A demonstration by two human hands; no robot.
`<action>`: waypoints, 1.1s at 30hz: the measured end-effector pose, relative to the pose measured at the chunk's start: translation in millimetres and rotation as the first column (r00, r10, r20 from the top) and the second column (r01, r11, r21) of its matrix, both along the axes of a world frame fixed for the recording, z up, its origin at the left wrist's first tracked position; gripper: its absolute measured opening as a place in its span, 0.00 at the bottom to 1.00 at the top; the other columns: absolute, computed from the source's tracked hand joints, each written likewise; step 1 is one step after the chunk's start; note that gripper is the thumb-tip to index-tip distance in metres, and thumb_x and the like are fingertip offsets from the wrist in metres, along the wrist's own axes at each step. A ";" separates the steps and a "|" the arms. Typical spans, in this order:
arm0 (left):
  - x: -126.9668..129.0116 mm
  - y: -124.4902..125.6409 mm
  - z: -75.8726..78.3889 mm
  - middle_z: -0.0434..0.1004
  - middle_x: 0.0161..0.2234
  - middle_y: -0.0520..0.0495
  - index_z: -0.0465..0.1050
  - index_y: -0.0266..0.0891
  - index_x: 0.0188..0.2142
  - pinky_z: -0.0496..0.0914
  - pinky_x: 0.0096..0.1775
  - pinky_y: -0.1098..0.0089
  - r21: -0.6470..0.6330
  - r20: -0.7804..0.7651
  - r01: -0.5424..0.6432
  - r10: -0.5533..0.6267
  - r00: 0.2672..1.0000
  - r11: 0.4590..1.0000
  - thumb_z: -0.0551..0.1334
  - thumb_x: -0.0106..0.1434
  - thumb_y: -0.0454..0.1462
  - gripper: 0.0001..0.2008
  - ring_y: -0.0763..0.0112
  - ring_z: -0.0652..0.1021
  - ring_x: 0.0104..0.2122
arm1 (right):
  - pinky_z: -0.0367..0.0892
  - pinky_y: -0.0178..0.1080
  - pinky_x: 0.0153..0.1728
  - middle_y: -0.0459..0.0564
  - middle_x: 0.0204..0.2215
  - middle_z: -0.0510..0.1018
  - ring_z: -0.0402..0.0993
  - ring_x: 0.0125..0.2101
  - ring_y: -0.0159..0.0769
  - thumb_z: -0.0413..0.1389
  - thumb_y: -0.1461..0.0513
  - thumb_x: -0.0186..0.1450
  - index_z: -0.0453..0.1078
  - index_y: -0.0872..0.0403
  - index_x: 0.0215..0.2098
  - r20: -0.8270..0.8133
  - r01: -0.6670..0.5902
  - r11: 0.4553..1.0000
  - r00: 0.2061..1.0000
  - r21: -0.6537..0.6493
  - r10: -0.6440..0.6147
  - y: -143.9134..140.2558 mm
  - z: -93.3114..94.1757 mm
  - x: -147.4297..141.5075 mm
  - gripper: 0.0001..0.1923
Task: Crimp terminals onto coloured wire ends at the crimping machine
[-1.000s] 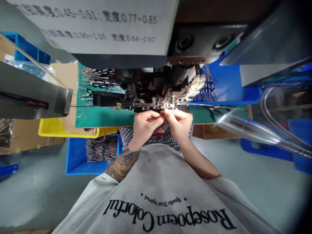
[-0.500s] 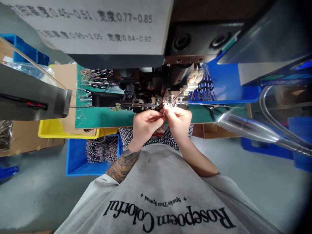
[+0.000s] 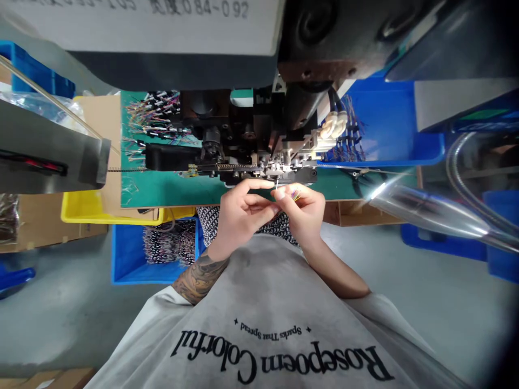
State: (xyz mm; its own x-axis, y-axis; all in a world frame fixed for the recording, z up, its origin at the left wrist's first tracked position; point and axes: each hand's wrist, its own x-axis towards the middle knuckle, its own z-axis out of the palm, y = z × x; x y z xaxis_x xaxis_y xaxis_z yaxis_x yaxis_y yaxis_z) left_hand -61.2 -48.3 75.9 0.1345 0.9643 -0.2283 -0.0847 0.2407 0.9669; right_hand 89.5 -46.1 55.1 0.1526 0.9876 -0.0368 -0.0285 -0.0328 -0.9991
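Observation:
My right hand (image 3: 303, 210) is closed in a pinch on a small bundle of thin coloured wires (image 3: 297, 194), with yellow and purple strands showing by the fingers. One white wire end (image 3: 277, 185) sticks up from the fingertips. Close beside it, my left hand (image 3: 243, 210) has its thumb and lower fingers pressed together at the right fingertips, the index finger stretched toward the white wire. What lies in the left pinch is hidden. Both hands are just in front of the lit crimping machine (image 3: 279, 168), into which a terminal strip (image 3: 231, 166) runs from the left.
Bundled wires (image 3: 154, 116) lie on the green mat (image 3: 174, 195) at left. A blue tray (image 3: 389, 124) with more wires stands right, near a bright lamp (image 3: 425, 208) and pliers (image 3: 357, 181). Below left are a yellow bin (image 3: 109, 216) and a blue bin (image 3: 127, 265).
Both hands have drawn back slightly from the machine's lit point. The left index finger has straightened upward, and the coloured wires and white wire end now show. The camera view has shifted.

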 end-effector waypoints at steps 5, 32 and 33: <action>-2.7 -9.5 12.2 0.89 0.36 0.47 0.80 0.42 0.57 0.87 0.40 0.66 0.008 -0.024 0.101 -0.100 0.995 0.995 0.77 0.63 0.42 0.24 0.61 0.89 0.36 | 0.66 0.35 0.26 0.43 0.22 0.78 0.69 0.23 0.29 0.65 0.52 0.69 0.80 0.51 0.28 0.032 -0.026 1.000 0.999 -0.005 0.026 -7.9 12.2 4.6 0.15; -0.7 -8.2 25.6 0.90 0.41 0.48 0.80 0.45 0.57 0.86 0.43 0.67 0.039 -0.025 0.125 -0.124 0.992 0.991 0.75 0.65 0.42 0.22 0.62 0.89 0.39 | 0.64 0.34 0.25 0.42 0.22 0.75 0.67 0.22 0.27 0.65 0.53 0.70 0.77 0.52 0.27 -0.090 -0.049 0.998 0.995 0.031 0.051 -7.6 20.7 3.6 0.16; -0.5 -7.7 25.5 0.89 0.40 0.48 0.80 0.45 0.58 0.86 0.43 0.67 0.039 -0.025 0.127 -0.126 0.992 0.991 0.75 0.65 0.42 0.22 0.62 0.89 0.39 | 0.65 0.34 0.25 0.42 0.21 0.75 0.67 0.22 0.27 0.65 0.53 0.70 0.77 0.52 0.27 -0.089 -0.049 0.998 0.995 0.032 0.051 -7.6 21.2 3.6 0.16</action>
State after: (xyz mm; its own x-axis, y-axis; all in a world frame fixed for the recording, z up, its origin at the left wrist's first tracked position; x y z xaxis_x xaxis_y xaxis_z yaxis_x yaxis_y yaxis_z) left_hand -61.6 -56.1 101.4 0.2517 0.9483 -0.1933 -0.0344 0.2084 0.9774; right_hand 93.1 -53.7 76.3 0.1005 0.9948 -0.0184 -0.1174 -0.0065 -0.9931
